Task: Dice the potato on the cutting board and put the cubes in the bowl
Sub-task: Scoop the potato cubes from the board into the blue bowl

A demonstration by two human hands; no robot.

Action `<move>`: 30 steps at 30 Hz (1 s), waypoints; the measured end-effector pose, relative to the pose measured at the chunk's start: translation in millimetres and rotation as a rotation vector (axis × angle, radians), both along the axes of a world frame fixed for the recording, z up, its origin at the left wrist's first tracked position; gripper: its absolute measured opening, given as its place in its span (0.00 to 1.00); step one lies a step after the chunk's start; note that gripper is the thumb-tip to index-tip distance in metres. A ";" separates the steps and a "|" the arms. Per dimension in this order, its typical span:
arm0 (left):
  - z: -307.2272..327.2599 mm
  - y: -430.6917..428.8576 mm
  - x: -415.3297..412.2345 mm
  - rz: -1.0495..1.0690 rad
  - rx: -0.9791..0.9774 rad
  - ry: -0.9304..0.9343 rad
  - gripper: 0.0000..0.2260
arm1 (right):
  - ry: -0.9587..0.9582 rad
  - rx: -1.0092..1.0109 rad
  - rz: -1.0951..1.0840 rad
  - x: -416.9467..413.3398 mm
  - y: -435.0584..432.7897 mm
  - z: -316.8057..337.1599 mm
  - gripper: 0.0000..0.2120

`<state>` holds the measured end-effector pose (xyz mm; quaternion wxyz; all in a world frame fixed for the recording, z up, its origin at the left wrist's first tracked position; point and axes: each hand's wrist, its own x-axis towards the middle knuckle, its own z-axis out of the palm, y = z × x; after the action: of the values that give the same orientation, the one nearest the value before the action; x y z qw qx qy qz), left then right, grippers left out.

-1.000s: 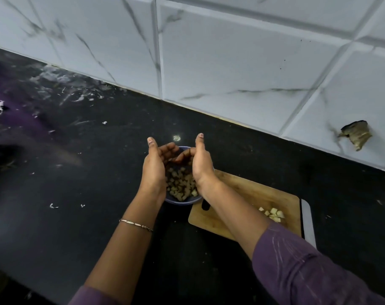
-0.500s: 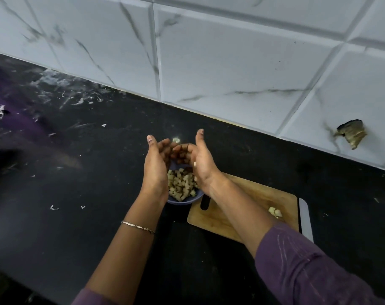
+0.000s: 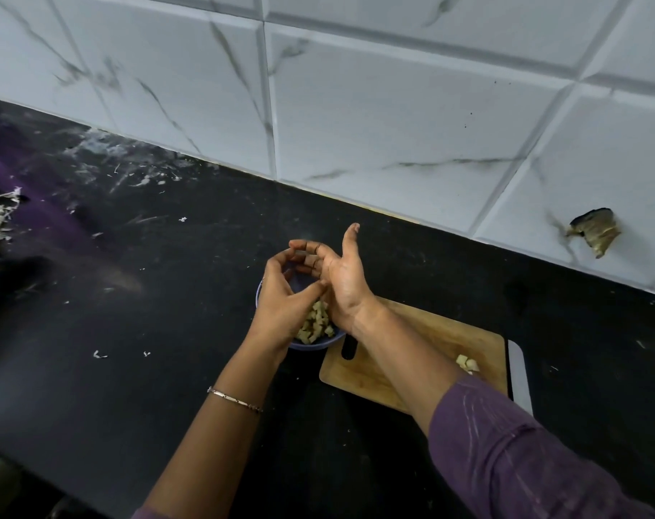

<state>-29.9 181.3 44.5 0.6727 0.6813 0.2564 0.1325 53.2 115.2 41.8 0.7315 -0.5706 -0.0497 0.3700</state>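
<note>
Half a second back the two hands stood apart over the bowl, palms facing and both thumbs up; now the left hand (image 3: 281, 307) has closed in on the right hand (image 3: 344, 286), and they touch above the blue bowl (image 3: 259, 295). The left fingers are curled into a loose ring whose tips meet the bent fingers of the right hand, and the left thumb presses against the right palm. Nothing shows inside that ring but the dark of the bowl. The right hand is turned palm towards the left, its fingers loosely bent and gripping nothing, its thumb still straight up towards the tiled wall (image 3: 393, 106). The bowl sits on the black counter (image 3: 131, 368), touching the left end of the wooden cutting board (image 3: 431, 331), as before. The potato cubes (image 3: 314, 325) fill it in a heap, seen between the wrists. A few leftover cubes (image 3: 467, 363) lie near the board's right end, partly behind the purple sleeve (image 3: 505, 443). The board's long axis runs left to right, roughly along the foot of the wall, with its handle slot (image 3: 349, 347) at the end nearest the bowl. A pale flat strip (image 3: 520, 376) lies along the board's right edge; what it is cannot be told
</note>
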 end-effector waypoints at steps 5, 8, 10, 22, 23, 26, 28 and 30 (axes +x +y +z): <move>-1.7 11.1 -4.1 -0.011 0.011 0.035 0.25 | -0.028 0.005 -0.005 4.3 -2.3 4.4 0.47; -1.0 10.2 -3.2 -0.098 0.044 0.049 0.28 | -0.022 0.040 -0.009 6.0 -1.4 4.4 0.46; -3.1 9.3 -1.8 -0.130 0.075 0.068 0.30 | -0.021 0.049 -0.020 6.6 -0.2 3.9 0.46; 6.5 -16.2 3.5 -0.008 0.118 -0.041 0.16 | -0.099 0.110 -0.176 1.7 -46.7 10.7 0.39; 7.3 -23.8 3.8 -0.016 0.128 -0.062 0.15 | -0.129 0.101 -0.217 0.7 -59.9 10.5 0.37; 6.1 -53.2 4.5 -0.108 0.147 -0.116 0.14 | -0.314 -0.017 -0.359 -3.9 -105.5 2.6 0.26; 1.3 -74.2 5.0 -0.216 0.162 -0.126 0.14 | -0.460 -0.191 -0.414 -10.0 -137.3 -8.2 0.18; -10.4 -91.3 5.5 -0.318 0.209 -0.112 0.15 | -0.616 -0.404 -0.416 -18.4 -168.5 -23.9 0.13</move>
<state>-24.3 90.0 34.1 0.6242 0.7707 0.0927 0.0882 34.8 -53.3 17.9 0.6149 -0.7844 -0.0762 0.0291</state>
